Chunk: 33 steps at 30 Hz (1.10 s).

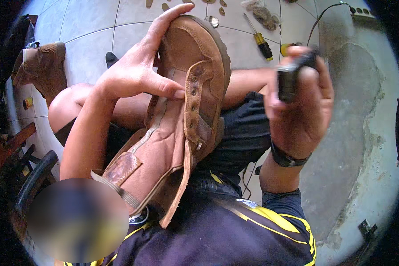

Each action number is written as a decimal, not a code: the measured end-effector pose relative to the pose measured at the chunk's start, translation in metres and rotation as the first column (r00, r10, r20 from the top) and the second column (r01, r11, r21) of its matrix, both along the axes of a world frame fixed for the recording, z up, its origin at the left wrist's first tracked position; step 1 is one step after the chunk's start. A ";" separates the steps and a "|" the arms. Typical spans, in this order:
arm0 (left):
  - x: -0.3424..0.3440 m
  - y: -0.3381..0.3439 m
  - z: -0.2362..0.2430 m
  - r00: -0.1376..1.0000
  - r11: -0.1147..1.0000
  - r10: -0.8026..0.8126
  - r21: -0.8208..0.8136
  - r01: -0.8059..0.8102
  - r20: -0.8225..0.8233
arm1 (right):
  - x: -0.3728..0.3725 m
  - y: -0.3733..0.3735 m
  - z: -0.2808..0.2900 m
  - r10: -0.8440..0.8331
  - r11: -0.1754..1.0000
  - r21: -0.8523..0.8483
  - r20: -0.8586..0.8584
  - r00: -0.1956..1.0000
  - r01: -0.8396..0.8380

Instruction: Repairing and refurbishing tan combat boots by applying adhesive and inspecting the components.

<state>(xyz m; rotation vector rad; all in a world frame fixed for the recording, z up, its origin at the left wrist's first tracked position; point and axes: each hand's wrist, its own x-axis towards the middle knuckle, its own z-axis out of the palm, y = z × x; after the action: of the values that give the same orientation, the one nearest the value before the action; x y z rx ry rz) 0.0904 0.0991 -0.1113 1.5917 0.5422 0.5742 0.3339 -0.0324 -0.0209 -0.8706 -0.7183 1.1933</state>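
A brown lace-up boot (190, 44) lies across my lap, its toe pointing away and its unlaced shaft opening toward my body. My left hand (131, 73) grips it near the toe, fingers along the side and thumb pressed by the tongue (170, 119). To the right of the boot and apart from it, my raised right hand (303, 106) is closed around a dark, block-shaped tool (288, 82). Motion blurs this tool, so its exact kind does not show. An eyelet flap (193, 97) hangs loose beside the tongue.
A second brown boot (48, 66) stands on the tiled floor at the left. Ahead lie a screwdriver (262, 44), a plastic bag of brown pieces (265, 17) and a small round metal thing (213, 21). A cable (317, 20) curves at the far right. Dark chair-like parts (37, 177) are at left.
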 end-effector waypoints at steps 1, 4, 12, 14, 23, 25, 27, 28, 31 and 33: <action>0.002 -0.003 0.003 1.000 1.000 -0.005 -0.008 0.005 -0.003 | 0.007 -0.001 0.003 0.077 0.995 0.064 -0.051 0.996 -0.074; 0.008 -0.014 0.020 0.996 0.947 0.041 -0.321 -0.015 0.075 | 0.011 -0.019 -0.003 0.066 0.997 0.048 0.027 0.997 -0.067; 0.007 -0.009 0.035 0.997 0.890 -0.072 -0.451 0.069 0.011 | -0.011 -0.030 -0.043 -0.022 0.947 0.199 0.823 0.568 -0.253; 0.007 -0.014 0.030 0.993 0.929 -0.115 -0.352 0.119 0.032 | -0.016 -0.032 -0.049 -0.030 0.944 0.218 0.804 0.594 -0.248; 0.006 -0.019 0.028 0.992 0.964 -0.124 -0.236 0.126 0.023 | -0.015 -0.021 -0.057 -0.113 0.858 0.350 0.842 0.528 -0.376; 0.004 -0.014 0.022 0.981 0.946 -0.169 -0.263 0.188 0.092 | -0.013 -0.020 -0.065 -0.152 0.829 0.396 0.839 0.522 -0.395; 0.001 -0.015 0.015 0.993 0.945 -0.077 -0.311 0.103 0.095 | -0.013 -0.020 -0.068 -0.193 0.798 0.439 0.835 0.515 -0.412; 0.002 -0.015 0.015 0.993 0.944 -0.077 -0.315 0.102 0.092 | -0.013 -0.021 -0.069 -0.218 0.790 0.450 0.841 0.495 -0.416; 0.003 -0.014 0.022 0.998 0.981 -0.034 -0.191 0.045 0.061 | -0.014 -0.019 -0.070 -0.228 0.780 0.451 0.851 0.473 -0.434; 0.003 -0.017 0.028 0.983 0.942 -0.167 -0.283 0.180 0.070 | -0.013 -0.018 -0.068 -0.215 0.778 0.441 0.856 0.471 -0.448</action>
<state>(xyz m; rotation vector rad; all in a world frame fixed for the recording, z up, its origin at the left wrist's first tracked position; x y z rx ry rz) 0.0930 0.0824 -0.0833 1.3296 0.4250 0.3769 0.3212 -0.0507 -0.0891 -0.8196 -1.9708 0.4183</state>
